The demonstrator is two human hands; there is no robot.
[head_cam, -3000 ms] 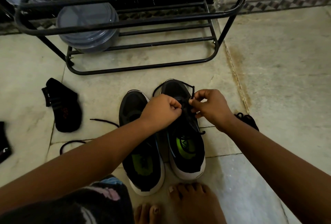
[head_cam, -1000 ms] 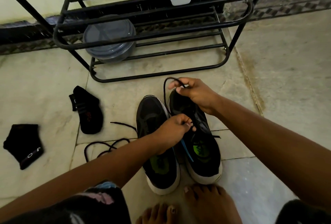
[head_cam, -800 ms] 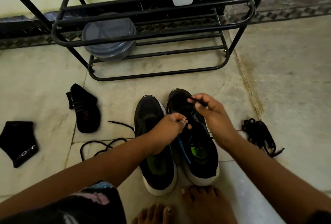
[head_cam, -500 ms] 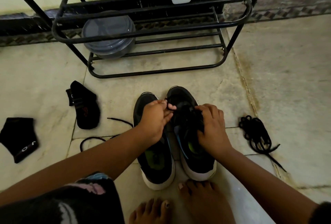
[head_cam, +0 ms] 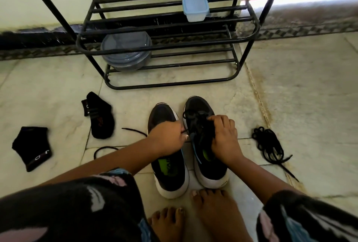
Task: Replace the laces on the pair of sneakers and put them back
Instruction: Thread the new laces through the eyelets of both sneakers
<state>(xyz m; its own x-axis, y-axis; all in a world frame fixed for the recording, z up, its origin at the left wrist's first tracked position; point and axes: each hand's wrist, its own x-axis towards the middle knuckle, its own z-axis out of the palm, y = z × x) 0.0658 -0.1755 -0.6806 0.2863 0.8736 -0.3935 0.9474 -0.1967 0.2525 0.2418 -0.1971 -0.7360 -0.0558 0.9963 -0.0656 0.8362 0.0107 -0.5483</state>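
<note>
Two black sneakers with white soles stand side by side on the floor, toes pointing away from me. The left sneaker (head_cam: 170,174) shows no lace. The right sneaker (head_cam: 203,156) has a black lace (head_cam: 195,117) over its tongue. My left hand (head_cam: 168,139) pinches a lace end at the right sneaker's left side. My right hand (head_cam: 222,137) lies over the right sneaker's throat, fingertips curled on the lace. A bundled black lace (head_cam: 269,146) lies on the floor to the right. Another loose lace (head_cam: 108,148) trails left of the sneakers.
A black metal shoe rack (head_cam: 170,48) stands ahead, with a grey round container (head_cam: 126,52) on its bottom shelf and a small blue-lidded box (head_cam: 195,7) higher up. Two black socks (head_cam: 98,115) (head_cam: 33,146) lie at left. My bare feet (head_cam: 209,212) are just behind the sneakers.
My right hand came down from a raised lace loop onto the right sneaker's throat. My left hand stayed at the shoe's left side. The view tilted up, showing more of the rack.
</note>
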